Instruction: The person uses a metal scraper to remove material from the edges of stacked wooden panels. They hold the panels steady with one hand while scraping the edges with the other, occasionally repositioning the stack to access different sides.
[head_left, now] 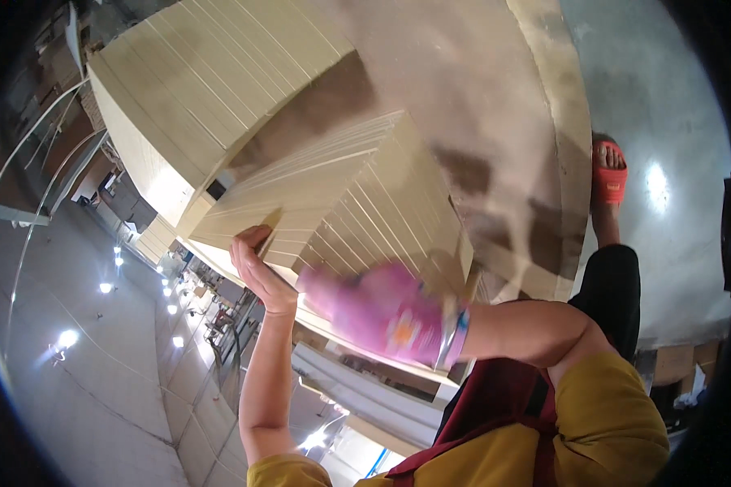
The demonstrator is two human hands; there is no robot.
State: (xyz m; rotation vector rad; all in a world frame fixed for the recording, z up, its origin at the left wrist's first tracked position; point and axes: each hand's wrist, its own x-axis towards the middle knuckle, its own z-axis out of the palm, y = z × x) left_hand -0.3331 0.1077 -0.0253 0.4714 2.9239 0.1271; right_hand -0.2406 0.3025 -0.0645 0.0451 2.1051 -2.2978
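A stack of cream-coloured flat panels (374, 219) stands in front of me, thin seams running between its layers. My left hand (260, 268) is bare and rests at the stack's near left corner, its fingers laid along the edge. Over the near side of the same stack, my right hand (382, 312) wears a pink glove with a pale printed patch. Motion smears its fingers, so whether they grip anything is hidden. A band circles the glove at the wrist.
A second stack of cream panels (219, 73) rises at the upper left, a narrow gap away. Brownish floor (463, 73) lies beyond, meeting grey floor (666, 105) at the right. A foot in a red slipper (609, 174) is there. Curved metal bars (24, 219) stand far left.
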